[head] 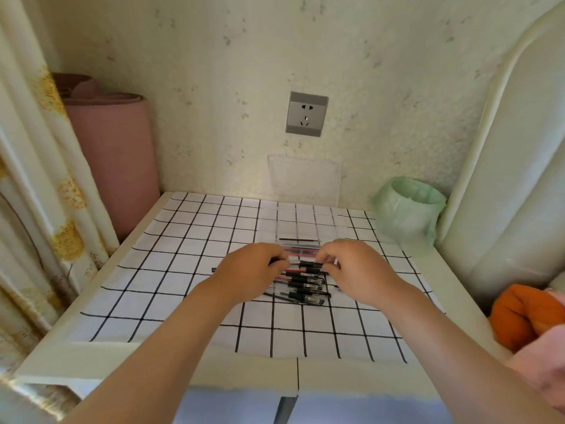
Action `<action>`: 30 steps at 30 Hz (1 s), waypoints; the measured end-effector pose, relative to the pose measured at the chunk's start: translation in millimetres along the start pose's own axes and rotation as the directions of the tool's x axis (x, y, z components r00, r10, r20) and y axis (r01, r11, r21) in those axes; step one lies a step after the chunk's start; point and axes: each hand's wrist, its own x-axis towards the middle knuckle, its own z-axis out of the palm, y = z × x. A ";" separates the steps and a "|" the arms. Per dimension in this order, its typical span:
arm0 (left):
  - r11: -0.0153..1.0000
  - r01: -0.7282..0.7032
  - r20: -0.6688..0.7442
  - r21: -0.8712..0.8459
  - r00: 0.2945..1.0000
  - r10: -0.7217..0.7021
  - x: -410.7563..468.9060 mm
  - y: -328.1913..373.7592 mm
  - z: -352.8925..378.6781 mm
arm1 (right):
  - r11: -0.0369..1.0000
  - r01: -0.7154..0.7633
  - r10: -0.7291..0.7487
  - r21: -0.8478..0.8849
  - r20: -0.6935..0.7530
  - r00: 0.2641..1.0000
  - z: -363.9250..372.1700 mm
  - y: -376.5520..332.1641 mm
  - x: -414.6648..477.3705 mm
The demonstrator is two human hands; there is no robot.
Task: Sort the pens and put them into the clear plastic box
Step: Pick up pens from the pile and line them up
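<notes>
Near the middle of the checked cloth, the left hand and right hand each pinch one end of a black pen above the pile of pens. The clear plastic box lies just beyond. The barrel printing is too blurred to read.

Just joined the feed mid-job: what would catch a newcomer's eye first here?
The left hand and right hand meet mid-table on the checked cloth, pinching at a heap of black and red pens. Just behind sits the clear plastic box, hard to make out. A grey wall socket stands out above, a green-lined bin at the far right corner.
</notes>
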 end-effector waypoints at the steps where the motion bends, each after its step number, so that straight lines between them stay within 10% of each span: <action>1: 1.000 0.002 -0.007 -0.003 1.000 -0.002 1.0 1.1 0.4 | 1.000 0.002 -0.002 -0.001 0.000 1.000 -0.7 1.5 0.4; 30: 0.993 -0.114 0.059 -0.014 0.992 0.115 3.9 12.0 16.2 | 0.982 0.071 -0.068 0.175 -0.023 0.997 -4.7 -1.9 -8.0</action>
